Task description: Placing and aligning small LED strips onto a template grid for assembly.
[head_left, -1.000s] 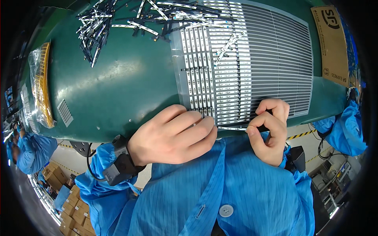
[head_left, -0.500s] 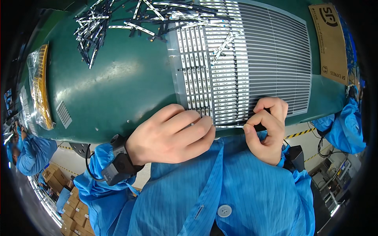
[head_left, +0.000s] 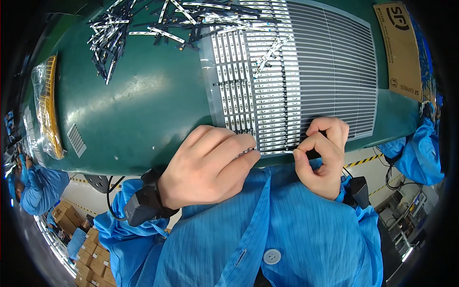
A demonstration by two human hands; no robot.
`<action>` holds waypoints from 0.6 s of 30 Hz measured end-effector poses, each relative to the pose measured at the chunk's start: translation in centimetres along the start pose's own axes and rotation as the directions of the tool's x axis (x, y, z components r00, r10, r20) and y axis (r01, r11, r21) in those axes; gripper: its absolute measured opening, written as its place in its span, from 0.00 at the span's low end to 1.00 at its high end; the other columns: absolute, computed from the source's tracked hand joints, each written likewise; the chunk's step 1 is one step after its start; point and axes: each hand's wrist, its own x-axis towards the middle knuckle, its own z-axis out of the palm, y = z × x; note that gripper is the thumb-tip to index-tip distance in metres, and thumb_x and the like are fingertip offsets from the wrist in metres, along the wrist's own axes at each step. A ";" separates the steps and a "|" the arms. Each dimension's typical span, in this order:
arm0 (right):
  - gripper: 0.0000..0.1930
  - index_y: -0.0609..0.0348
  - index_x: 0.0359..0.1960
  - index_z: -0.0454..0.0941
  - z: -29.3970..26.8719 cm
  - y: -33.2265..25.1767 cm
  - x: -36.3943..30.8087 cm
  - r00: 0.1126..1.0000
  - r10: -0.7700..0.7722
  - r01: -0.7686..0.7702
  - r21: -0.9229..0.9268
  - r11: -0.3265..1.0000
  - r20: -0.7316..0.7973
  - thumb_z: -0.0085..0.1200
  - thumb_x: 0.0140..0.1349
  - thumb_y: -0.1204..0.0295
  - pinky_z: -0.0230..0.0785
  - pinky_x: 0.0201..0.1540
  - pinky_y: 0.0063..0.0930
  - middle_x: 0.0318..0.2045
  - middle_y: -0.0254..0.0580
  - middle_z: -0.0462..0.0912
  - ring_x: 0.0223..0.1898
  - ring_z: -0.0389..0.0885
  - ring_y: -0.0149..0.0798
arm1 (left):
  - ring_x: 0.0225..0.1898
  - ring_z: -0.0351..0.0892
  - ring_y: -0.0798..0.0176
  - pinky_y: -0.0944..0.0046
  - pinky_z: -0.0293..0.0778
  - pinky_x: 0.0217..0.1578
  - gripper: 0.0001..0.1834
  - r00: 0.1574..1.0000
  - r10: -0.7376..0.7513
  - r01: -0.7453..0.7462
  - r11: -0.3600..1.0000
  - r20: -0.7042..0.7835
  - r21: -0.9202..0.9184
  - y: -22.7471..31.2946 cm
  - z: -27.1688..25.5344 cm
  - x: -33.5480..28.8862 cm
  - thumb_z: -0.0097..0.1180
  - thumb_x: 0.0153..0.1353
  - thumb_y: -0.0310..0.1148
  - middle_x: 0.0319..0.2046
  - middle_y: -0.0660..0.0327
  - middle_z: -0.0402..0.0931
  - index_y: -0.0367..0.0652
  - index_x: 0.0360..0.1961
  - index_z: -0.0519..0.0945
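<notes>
At the near edge of a large sheet (head_left: 334, 71) lined with rows of slots, a thin white circuit strip (head_left: 277, 153) lies between my hands. My right hand (head_left: 322, 155) pinches the strip's right end between thumb and forefinger, its other fingers curled. My left hand (head_left: 210, 165) is closed over the strip's left end, with its fingertips partly hidden. Rows of similar white strips (head_left: 272, 105) with small components cover the sheet's left part; its right part shows bare grey and dark bands. Two loose strips (head_left: 271, 55) lie crossed on top of the rows.
A tangled pile of black-and-white strips (head_left: 112, 40) spreads over the far left of the green table (head_left: 143, 110). Farther left lie a plastic bag of yellow strips (head_left: 49, 105) and a small striped piece (head_left: 76, 139). A cardboard box (head_left: 399, 50) stands at far right. Other people work on both sides.
My left hand has turned slightly, its wrist and fingers shifting a little, and more of the white strip shows between the hands. My right hand keeps its pinch, almost unmoved.
</notes>
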 end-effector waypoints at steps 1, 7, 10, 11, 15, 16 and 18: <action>0.09 0.52 0.23 0.78 0.0 0.0 0.0 1.000 0.004 -0.004 -0.003 1.000 -0.001 0.65 0.40 0.78 0.54 0.52 0.37 0.40 0.35 0.74 0.47 0.65 0.44 | 0.39 0.78 0.56 0.58 0.75 0.38 0.19 1.000 0.000 0.000 1.000 0.000 0.000 0.0 0.0 0.0 0.64 0.40 0.26 0.42 0.59 0.80 0.39 0.39 0.84; 0.09 0.52 0.23 0.78 0.1 0.1 -0.1 1.000 -0.005 0.005 -0.018 1.000 -0.006 0.65 0.40 0.78 0.55 0.52 0.37 0.39 0.35 0.74 0.47 0.65 0.44 | 0.39 0.77 0.55 0.58 0.75 0.38 0.17 1.000 -0.020 0.020 1.000 0.014 -0.012 0.1 -0.1 -0.2 0.63 0.40 0.25 0.43 0.57 0.80 0.40 0.36 0.85; 0.10 0.51 0.23 0.78 0.1 0.0 0.0 1.000 -0.005 0.005 -0.024 1.000 -0.010 0.65 0.40 0.79 0.55 0.52 0.37 0.39 0.35 0.74 0.47 0.65 0.44 | 0.39 0.77 0.55 0.59 0.75 0.38 0.16 1.000 0.011 -0.011 1.000 0.005 0.019 0.1 0.0 -0.3 0.63 0.38 0.26 0.43 0.58 0.80 0.42 0.35 0.85; 0.10 0.51 0.23 0.78 0.1 0.0 0.0 1.000 -0.005 0.004 -0.024 1.000 -0.010 0.65 0.40 0.79 0.55 0.52 0.37 0.39 0.35 0.74 0.47 0.65 0.44 | 0.39 0.77 0.56 0.59 0.75 0.38 0.17 0.999 0.031 -0.031 0.999 -0.011 0.038 0.0 0.2 -0.3 0.62 0.38 0.27 0.42 0.58 0.79 0.43 0.35 0.86; 0.10 0.51 0.23 0.78 0.1 -0.1 0.0 1.000 -0.003 0.003 -0.029 1.000 -0.011 0.65 0.39 0.79 0.55 0.52 0.37 0.39 0.34 0.74 0.47 0.66 0.44 | 0.38 0.76 0.59 0.61 0.74 0.38 0.22 0.999 0.032 -0.030 0.997 -0.038 0.073 0.2 0.4 -0.2 0.62 0.36 0.29 0.42 0.61 0.79 0.46 0.39 0.88; 0.10 0.52 0.23 0.78 0.1 -0.1 0.0 1.000 -0.002 0.002 -0.028 1.000 -0.012 0.65 0.39 0.79 0.55 0.51 0.37 0.39 0.34 0.74 0.47 0.66 0.44 | 0.38 0.76 0.59 0.61 0.74 0.38 0.22 0.999 0.034 -0.032 0.997 -0.038 0.071 0.3 0.4 -0.2 0.62 0.36 0.29 0.42 0.61 0.79 0.46 0.39 0.88; 0.10 0.52 0.23 0.78 0.1 -0.1 0.1 1.000 -0.008 0.008 -0.034 0.999 -0.014 0.65 0.39 0.79 0.55 0.51 0.38 0.39 0.34 0.74 0.47 0.66 0.44 | 0.38 0.76 0.61 0.61 0.73 0.39 0.23 1.000 0.023 -0.023 0.994 0.001 0.109 0.4 0.3 -0.1 0.63 0.37 0.29 0.43 0.63 0.78 0.48 0.42 0.89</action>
